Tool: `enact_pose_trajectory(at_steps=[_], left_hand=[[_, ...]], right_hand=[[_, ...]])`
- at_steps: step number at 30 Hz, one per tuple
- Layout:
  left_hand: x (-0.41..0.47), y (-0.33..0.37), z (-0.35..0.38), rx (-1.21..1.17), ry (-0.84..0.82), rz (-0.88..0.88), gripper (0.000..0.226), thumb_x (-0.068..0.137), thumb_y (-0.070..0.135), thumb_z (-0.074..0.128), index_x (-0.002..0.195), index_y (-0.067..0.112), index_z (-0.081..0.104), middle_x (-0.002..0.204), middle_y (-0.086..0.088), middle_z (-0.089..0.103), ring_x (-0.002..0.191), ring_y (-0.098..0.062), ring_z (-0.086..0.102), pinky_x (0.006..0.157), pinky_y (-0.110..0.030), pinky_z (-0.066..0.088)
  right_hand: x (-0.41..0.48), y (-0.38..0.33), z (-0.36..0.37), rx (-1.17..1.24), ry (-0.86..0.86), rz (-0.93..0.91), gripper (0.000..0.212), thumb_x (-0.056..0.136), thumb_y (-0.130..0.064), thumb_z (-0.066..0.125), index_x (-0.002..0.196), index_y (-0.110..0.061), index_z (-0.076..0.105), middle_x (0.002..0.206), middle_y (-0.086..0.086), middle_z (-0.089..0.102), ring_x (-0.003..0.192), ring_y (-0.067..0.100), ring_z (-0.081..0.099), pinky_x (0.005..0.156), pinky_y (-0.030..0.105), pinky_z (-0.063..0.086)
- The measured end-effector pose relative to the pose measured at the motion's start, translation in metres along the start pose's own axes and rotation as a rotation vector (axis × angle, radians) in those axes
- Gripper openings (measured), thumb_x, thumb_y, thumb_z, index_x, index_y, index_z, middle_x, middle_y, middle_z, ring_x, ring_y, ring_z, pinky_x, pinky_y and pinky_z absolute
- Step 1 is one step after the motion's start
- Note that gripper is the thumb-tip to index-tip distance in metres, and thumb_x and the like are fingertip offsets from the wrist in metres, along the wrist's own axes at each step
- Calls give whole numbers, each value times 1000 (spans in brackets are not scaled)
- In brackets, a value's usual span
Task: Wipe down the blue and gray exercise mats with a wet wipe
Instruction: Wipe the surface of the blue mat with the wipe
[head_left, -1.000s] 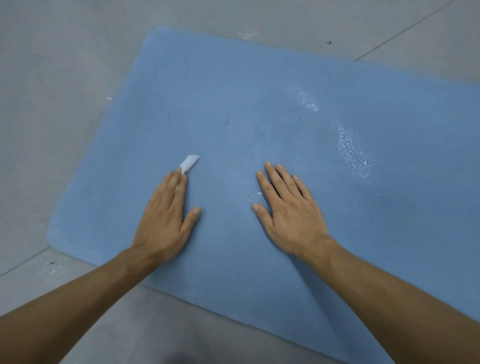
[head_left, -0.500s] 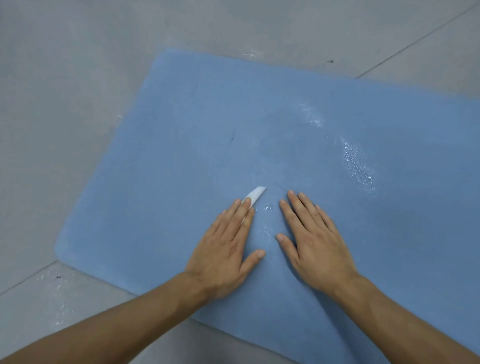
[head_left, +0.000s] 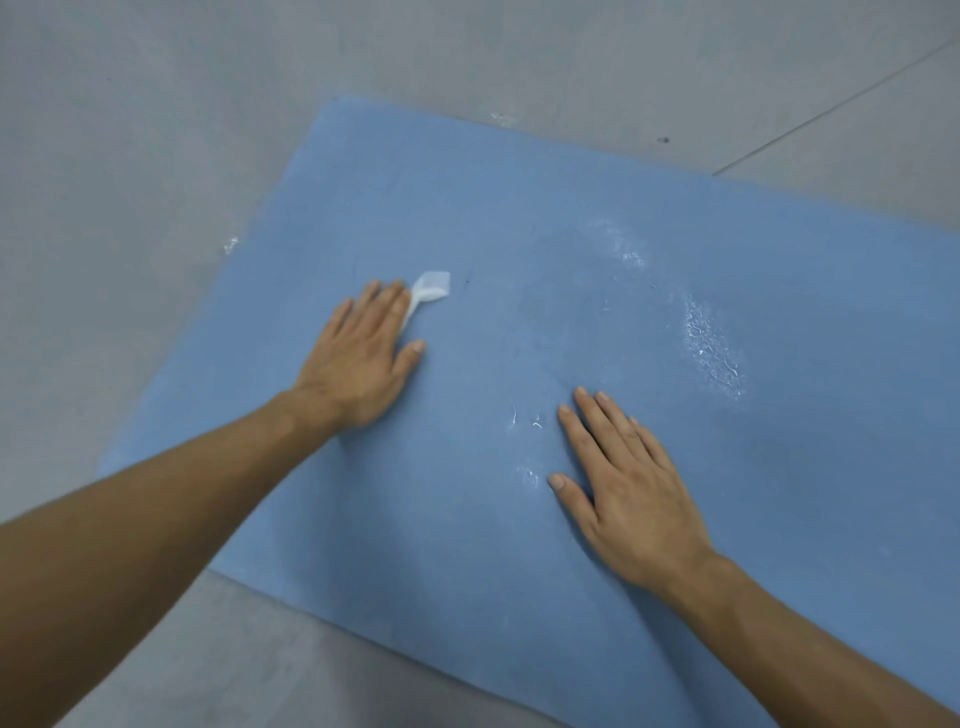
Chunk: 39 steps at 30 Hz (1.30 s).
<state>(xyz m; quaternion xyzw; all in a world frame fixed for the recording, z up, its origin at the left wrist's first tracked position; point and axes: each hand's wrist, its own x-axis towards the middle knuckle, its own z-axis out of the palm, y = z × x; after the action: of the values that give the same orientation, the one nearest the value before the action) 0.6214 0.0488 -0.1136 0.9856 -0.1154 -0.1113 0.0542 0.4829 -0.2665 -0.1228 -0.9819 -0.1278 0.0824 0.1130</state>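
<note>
Right, closest on my feed the two bare forearms come in from the lower corners. They pass over a strip of gray floor (head_left: 311, 675) and onto the near edge of the blue mat (head_left: 441, 545), which lies flat on that floor and runs off the right side of the view. The right hand (head_left: 631, 488) sits nearest, palm down on the mat, fingers straight and close together, thumb spread to the side; its grip is open and holds nothing. Just left of its fingertips I can pick out a few small shiny droplets (head_left: 524, 421) on the mat. Farther up and to the left, the left hand (head_left: 363, 358) also lies palm down with straight fingers, its grip open, pressing flat on the wet wipe (head_left: 430, 288). The white wipe lies on the mat under those fingers, and a folded end of it pokes out past the index finger toward the far right. The two hands are well apart. Beyond the right hand, on the right half of the mat, a whitish wet patch (head_left: 714, 348) glistens, with a fainter smear (head_left: 623, 249) farther back. Past the mat's far edge there is more gray floor, crossed at the upper right by a thin dark joint line (head_left: 831, 109) with a small dark speck (head_left: 663, 140) near it.
</note>
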Motion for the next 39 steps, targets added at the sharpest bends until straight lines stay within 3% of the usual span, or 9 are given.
enact_pose_trajectory(at_steps=[3, 8, 12, 17, 22, 25, 30, 35, 39], left_hand=[[8, -16, -4, -68, -19, -115, 74, 106, 57, 23, 166, 17, 5, 174, 1, 1, 160, -16, -3, 129, -37, -3], [-12, 29, 5, -154, -18, 83, 89, 95, 70, 16, 166, 16, 14, 174, -8, -3, 160, -23, 0, 129, -34, -3], [-18, 42, 14, -205, 24, 72, 88, 96, 69, 17, 165, 13, 17, 174, -3, 1, 160, -18, 1, 127, -29, -2], [-23, 20, 11, -102, -61, 391, 78, 104, 66, 21, 166, 19, 14, 174, 4, -5, 160, -11, -3, 130, -37, 10], [-11, 34, -1, -18, -195, 596, 79, 104, 67, 19, 166, 22, 0, 170, 11, -23, 158, -7, -14, 126, -24, -8], [4, 61, -4, 62, -234, 691, 77, 104, 67, 14, 165, 24, -5, 170, 7, -23, 156, -7, -21, 126, -27, -13], [35, 68, -15, 242, -235, 684, 65, 103, 64, 0, 159, 41, -24, 167, 15, -31, 152, -7, -32, 125, -39, -20], [60, 57, -32, 380, -295, 789, 69, 102, 67, -6, 157, 33, -31, 165, 16, -35, 152, -7, -32, 124, -39, -20], [75, 46, -31, 335, -237, 508, 74, 92, 74, -17, 151, 35, -39, 163, 17, -35, 151, -3, -32, 124, -31, -19]], right_hand=[[2, 6, 0, -43, 7, -33, 68, 106, -60, 27, 165, -25, 23, 173, -7, 12, 160, 10, 4, 128, 36, 7], [9, 31, -8, -47, 24, 75, 68, 104, -62, 23, 165, -31, 20, 173, -7, 9, 160, 11, 2, 128, 41, 7], [15, 66, -22, -25, 49, 233, 71, 101, -64, 17, 165, -33, 18, 173, -9, 6, 159, 9, 0, 128, 37, 3], [30, 102, -35, -30, 60, 303, 72, 98, -66, 12, 165, -37, 16, 173, -10, 4, 159, 10, -1, 128, 36, 1], [31, 107, -31, -21, 81, 299, 70, 100, -66, 15, 164, -39, 16, 174, -9, 4, 159, 8, -2, 129, 38, 4], [30, 108, -31, -28, 102, 297, 69, 101, -65, 17, 164, -37, 19, 174, -8, 8, 159, 10, 2, 129, 39, 6], [31, 108, -33, -51, 92, 292, 69, 101, -63, 20, 164, -35, 22, 173, -6, 10, 160, 11, 3, 129, 38, 5], [31, 109, -32, -38, 100, 284, 69, 101, -62, 23, 164, -33, 25, 173, -5, 11, 160, 12, 6, 129, 40, 9], [32, 111, -31, -19, 111, 276, 68, 102, -62, 24, 163, -32, 27, 173, -4, 11, 160, 13, 6, 128, 42, 12]])
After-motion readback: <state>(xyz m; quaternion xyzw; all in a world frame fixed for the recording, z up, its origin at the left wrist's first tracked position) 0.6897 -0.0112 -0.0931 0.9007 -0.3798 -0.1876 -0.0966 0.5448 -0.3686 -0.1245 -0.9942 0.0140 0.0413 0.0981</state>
